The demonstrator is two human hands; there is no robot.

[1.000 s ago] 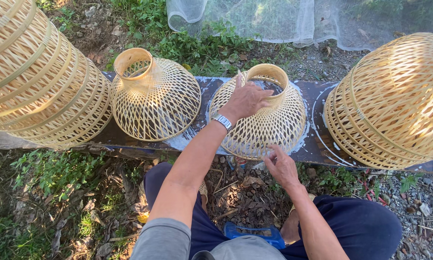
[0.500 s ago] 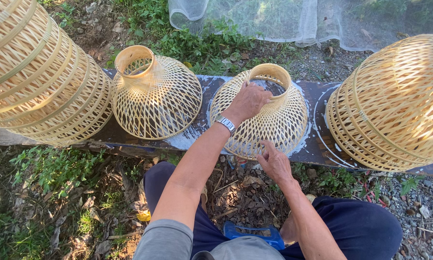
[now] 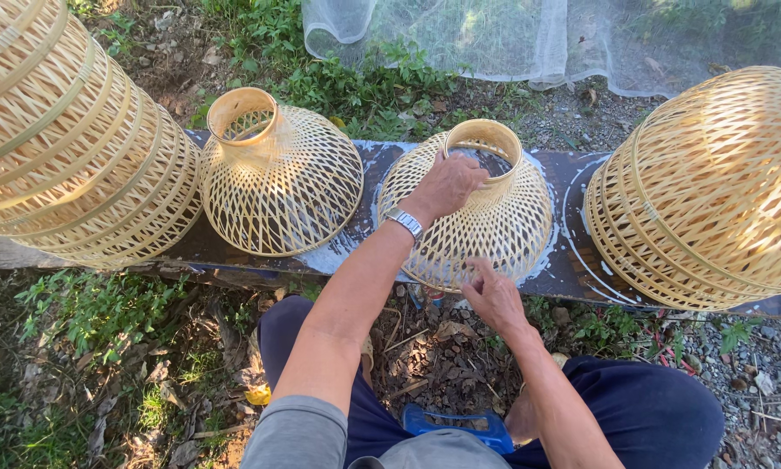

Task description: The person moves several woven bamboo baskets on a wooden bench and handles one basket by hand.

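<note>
My left hand [image 3: 447,184] gripped the neck ring of the middle woven basket [image 3: 469,217] on the plank [image 3: 573,260]; my right hand [image 3: 493,295] pinched its near rim, fingertips partly hidden. Neighbouring baskets stood just beside.

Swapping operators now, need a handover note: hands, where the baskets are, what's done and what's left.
Left hand: gripping the neck ring of the middle woven basket, which sits mouth-down on the dark plank.
Right hand: fingers at that basket's lower rim, near edge.
A second similar basket stands untouched on the plank to the left. Stacks of larger baskets and sit at either end.
Done: cannot tell from this view.
Left: the handled basket is not yet released or moved off the plank.
</note>
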